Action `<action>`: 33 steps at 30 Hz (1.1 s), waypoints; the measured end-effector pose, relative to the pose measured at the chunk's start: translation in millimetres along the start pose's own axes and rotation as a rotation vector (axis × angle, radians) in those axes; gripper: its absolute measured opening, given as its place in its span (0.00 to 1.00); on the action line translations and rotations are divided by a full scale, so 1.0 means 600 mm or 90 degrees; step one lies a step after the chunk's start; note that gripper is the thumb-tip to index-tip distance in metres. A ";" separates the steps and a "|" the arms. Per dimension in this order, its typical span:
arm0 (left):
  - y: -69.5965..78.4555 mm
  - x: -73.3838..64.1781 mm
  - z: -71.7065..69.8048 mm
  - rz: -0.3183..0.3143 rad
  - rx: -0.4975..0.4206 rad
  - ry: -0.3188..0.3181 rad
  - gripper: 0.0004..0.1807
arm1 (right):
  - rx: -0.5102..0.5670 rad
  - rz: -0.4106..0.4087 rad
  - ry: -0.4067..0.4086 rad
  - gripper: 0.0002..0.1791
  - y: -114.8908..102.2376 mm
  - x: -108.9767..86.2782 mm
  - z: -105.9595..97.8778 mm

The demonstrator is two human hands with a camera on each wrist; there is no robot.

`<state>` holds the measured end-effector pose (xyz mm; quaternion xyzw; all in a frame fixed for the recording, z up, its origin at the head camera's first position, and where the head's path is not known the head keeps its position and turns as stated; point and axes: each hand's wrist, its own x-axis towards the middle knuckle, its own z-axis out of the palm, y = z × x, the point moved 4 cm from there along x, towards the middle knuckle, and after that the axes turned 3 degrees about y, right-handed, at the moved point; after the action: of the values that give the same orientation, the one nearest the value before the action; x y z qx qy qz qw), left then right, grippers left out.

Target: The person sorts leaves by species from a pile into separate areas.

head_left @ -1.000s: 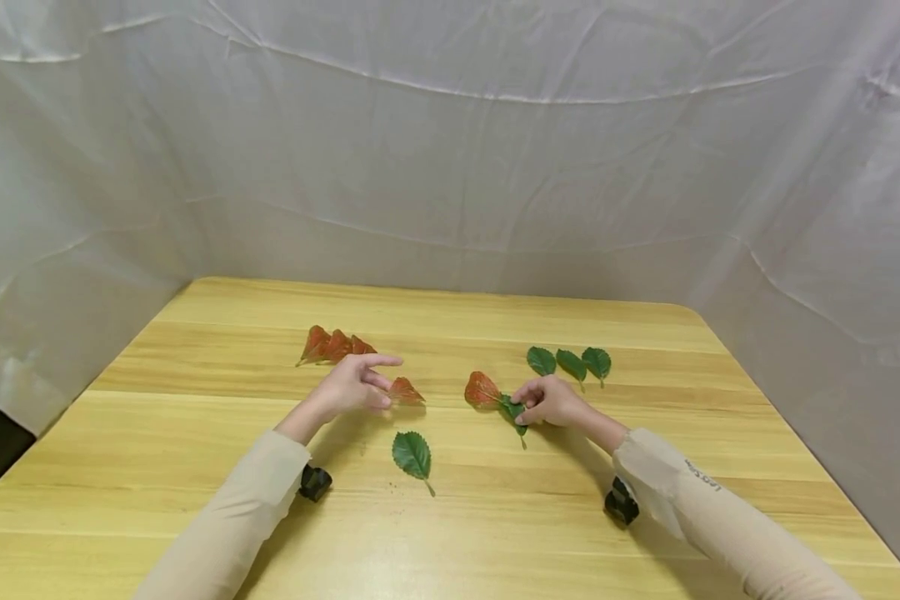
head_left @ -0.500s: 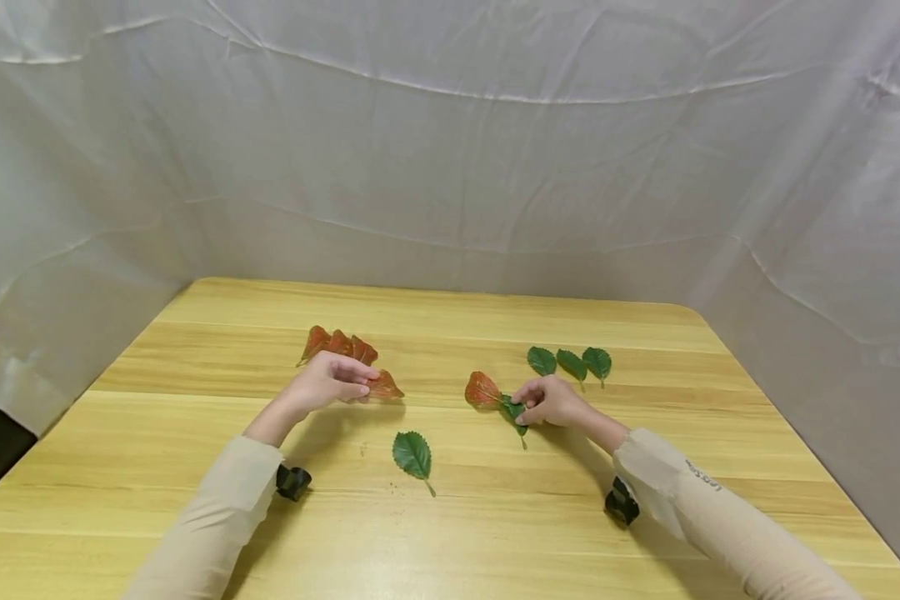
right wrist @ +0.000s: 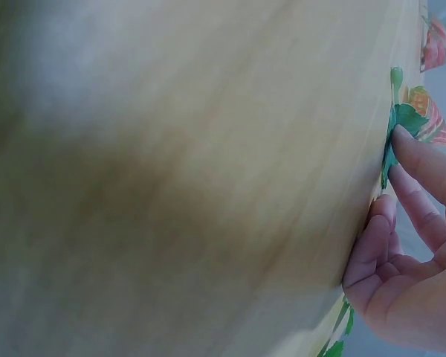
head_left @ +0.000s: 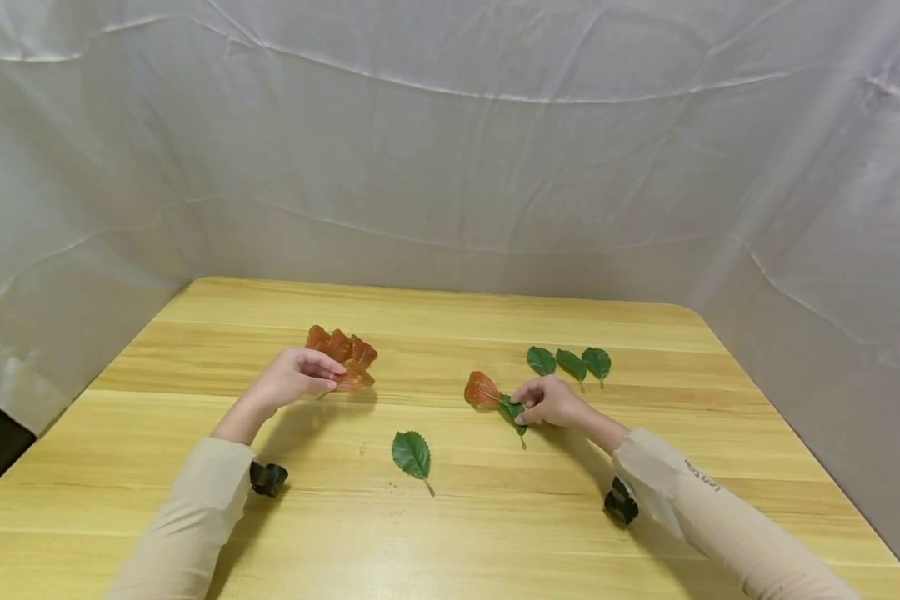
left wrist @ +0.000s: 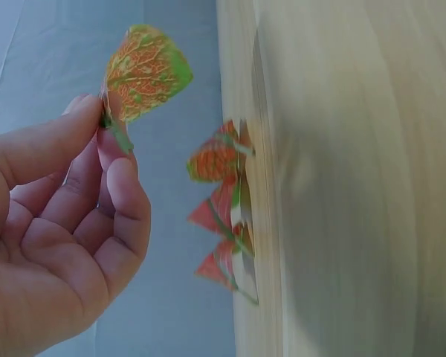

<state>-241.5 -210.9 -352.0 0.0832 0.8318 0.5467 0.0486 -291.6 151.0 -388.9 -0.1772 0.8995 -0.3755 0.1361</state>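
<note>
My left hand (head_left: 288, 383) pinches a red leaf (head_left: 355, 377) between thumb and fingertips. In the left wrist view that leaf (left wrist: 147, 73) is raised off the table, its veins plain. Just behind it, three red leaves (head_left: 338, 344) lie in an overlapping row. Over on the right, my right hand (head_left: 557, 402) has thumb and forefinger on a green leaf (head_left: 507, 405) at the tabletop, partly hidden by the fingers. Another red leaf (head_left: 482, 389) touches this green leaf's upper left end. In the right wrist view the pinched green leaf (right wrist: 409, 117) shows beside the thumb.
Three green leaves (head_left: 572, 363) lie in a row beyond my right hand. A single green leaf (head_left: 411, 453) rests on the wooden table (head_left: 450, 533) between my arms. Pale cloth (head_left: 450, 167) hangs round the table's back and sides.
Carrying the red leaf, my left hand has moved left to the row of red leaves. My right hand stays at the same green leaf.
</note>
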 end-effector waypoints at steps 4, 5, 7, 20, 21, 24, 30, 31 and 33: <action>-0.004 -0.005 -0.015 -0.010 -0.002 0.010 0.13 | -0.002 -0.003 0.000 0.13 0.000 0.001 0.000; -0.005 -0.006 -0.018 -0.013 -0.003 0.012 0.14 | -0.001 -0.002 0.001 0.13 0.000 0.002 -0.001; -0.008 -0.008 -0.025 -0.018 -0.002 0.019 0.14 | -0.001 -0.001 0.001 0.13 0.000 0.003 -0.001; -0.024 -0.025 -0.080 -0.041 0.046 0.065 0.17 | 0.006 0.006 -0.001 0.13 0.000 0.003 -0.002; -0.025 -0.027 -0.084 -0.042 0.055 0.066 0.16 | 0.007 0.006 -0.001 0.13 0.000 0.002 -0.002; -0.030 -0.030 -0.094 -0.047 0.093 0.067 0.15 | 0.011 0.007 -0.003 0.13 0.001 0.001 -0.001; -0.038 -0.031 -0.104 -0.063 0.132 0.042 0.13 | 0.017 0.008 -0.003 0.13 0.002 0.001 0.000; -0.039 -0.031 -0.104 -0.066 0.130 0.037 0.12 | 0.018 0.008 -0.003 0.13 0.003 0.001 0.000; -0.040 -0.031 -0.104 -0.068 0.128 0.025 0.12 | 0.019 0.008 -0.003 0.13 0.003 0.002 0.000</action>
<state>-236.4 -280.1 -349.2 0.0321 0.8864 0.4588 0.0526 -292.8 151.9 -390.7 -0.1707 0.8944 -0.3879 0.1433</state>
